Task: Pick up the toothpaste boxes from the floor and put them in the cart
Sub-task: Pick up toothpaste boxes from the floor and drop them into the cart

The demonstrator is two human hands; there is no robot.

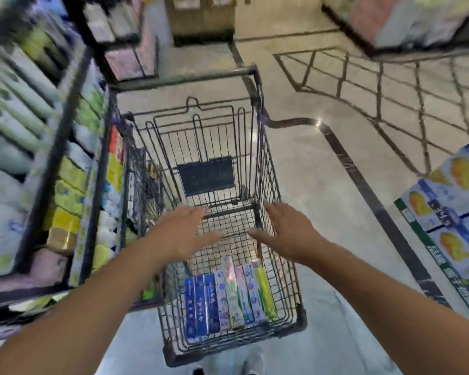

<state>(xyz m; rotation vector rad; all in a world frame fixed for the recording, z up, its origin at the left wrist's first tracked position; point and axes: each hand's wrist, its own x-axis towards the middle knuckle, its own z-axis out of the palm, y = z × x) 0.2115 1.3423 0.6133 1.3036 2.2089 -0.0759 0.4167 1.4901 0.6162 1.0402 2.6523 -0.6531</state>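
Showing near completion: toothpaste boxes (228, 296) lie side by side in the cart (257, 147); left hand (180, 232) and right hand (287, 234) hover above, fingers spread, holding nothing; visible floor (322, 185) shows no boxes.

I count eight toothpaste boxes (229, 299) lying in my one cart (287, 255). Three are blue. My two hands show.

Cart (266, 163) at centre on floor (322, 185). Toothpaste boxes (228, 299) side by side in cart's near end. Left hand (182, 231) and right hand (287, 231) above cart middle, apart. Shelves (52, 158) just left of cart. Cartons (452, 212) at right, well apart.
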